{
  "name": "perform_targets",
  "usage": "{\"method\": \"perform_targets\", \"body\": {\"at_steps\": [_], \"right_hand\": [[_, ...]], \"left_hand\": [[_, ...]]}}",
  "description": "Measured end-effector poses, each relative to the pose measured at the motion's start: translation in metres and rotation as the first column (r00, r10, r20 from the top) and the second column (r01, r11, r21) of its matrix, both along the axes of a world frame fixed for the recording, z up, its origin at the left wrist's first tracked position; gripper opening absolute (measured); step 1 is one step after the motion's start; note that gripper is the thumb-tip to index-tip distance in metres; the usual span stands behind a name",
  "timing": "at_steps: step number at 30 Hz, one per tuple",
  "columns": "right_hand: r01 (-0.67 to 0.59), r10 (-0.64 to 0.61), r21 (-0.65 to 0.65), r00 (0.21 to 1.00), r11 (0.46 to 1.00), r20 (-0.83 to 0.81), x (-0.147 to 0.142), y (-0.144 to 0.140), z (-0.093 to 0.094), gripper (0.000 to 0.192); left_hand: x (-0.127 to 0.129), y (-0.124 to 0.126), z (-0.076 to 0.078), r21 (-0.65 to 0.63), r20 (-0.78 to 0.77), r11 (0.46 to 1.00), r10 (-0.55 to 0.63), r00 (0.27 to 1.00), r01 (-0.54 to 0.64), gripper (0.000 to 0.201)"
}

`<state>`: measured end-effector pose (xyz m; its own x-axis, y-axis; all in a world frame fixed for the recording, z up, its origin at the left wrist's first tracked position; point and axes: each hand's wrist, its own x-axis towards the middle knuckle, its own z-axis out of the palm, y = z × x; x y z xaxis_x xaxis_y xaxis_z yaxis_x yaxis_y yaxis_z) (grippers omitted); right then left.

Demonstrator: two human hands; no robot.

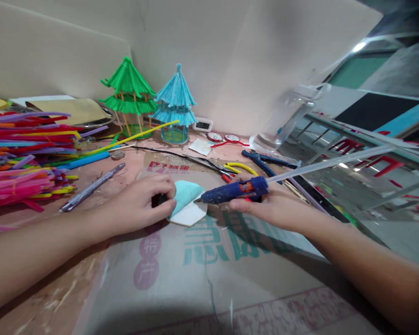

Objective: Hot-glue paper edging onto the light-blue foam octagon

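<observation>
My right hand (268, 207) grips a blue hot glue gun (233, 191) with a long clear glue stick (335, 160) sticking out behind. Its nozzle points left at a light blue folded paper piece (185, 195) lying on a white hexagonal card (190, 214). My left hand (139, 204) presses down on the left side of that piece and covers a small black object (158, 200). Both rest on a flattened cardboard sheet (209, 260) with printed characters.
A pile of coloured straws (24, 158) lies at the left. A green straw pagoda (128, 95) and a blue one (175, 104) stand at the back. Pliers (261, 160), scissors, a pen (92, 186) and a clear bottle (286, 118) lie around.
</observation>
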<state>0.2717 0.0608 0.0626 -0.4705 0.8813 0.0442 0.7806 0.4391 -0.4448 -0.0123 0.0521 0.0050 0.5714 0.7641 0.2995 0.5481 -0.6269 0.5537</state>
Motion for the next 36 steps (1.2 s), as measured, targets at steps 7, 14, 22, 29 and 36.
{"method": "perform_targets", "body": {"at_steps": [7, 14, 22, 29, 36], "right_hand": [[-0.049, 0.044, -0.157, 0.998, 0.986, -0.034, -0.001, -0.0011, -0.0018, 0.032], [-0.082, 0.073, -0.183, 0.996, 0.98, -0.051, 0.0033, -0.0004, 0.0023, 0.04], [-0.019, 0.013, -0.152, 0.999, 0.988, -0.04, 0.004, -0.0002, 0.0041, 0.041], [-0.057, 0.045, -0.204, 0.997, 0.977, -0.063, 0.0049, 0.0, 0.0019, 0.037], [-0.059, 0.039, -0.226, 0.995, 0.972, -0.092, 0.0057, -0.0008, 0.0005, 0.035]], "left_hand": [[-0.0005, -0.0008, -0.0006, -0.006, -0.001, 1.0, 0.012, 1.0, -0.012, 0.021], [0.0, 0.0001, -0.0017, -0.005, 0.009, 1.0, 0.019, 1.0, -0.019, 0.02], [-0.0008, -0.0012, -0.0041, -0.011, 0.01, 1.0, 0.025, 1.0, -0.025, 0.02], [0.0003, -0.0005, -0.0038, -0.006, 0.009, 0.999, 0.034, 0.999, -0.034, 0.02], [0.0002, -0.0002, -0.0026, 0.0, 0.024, 1.0, 0.018, 1.0, -0.018, 0.019]]}}
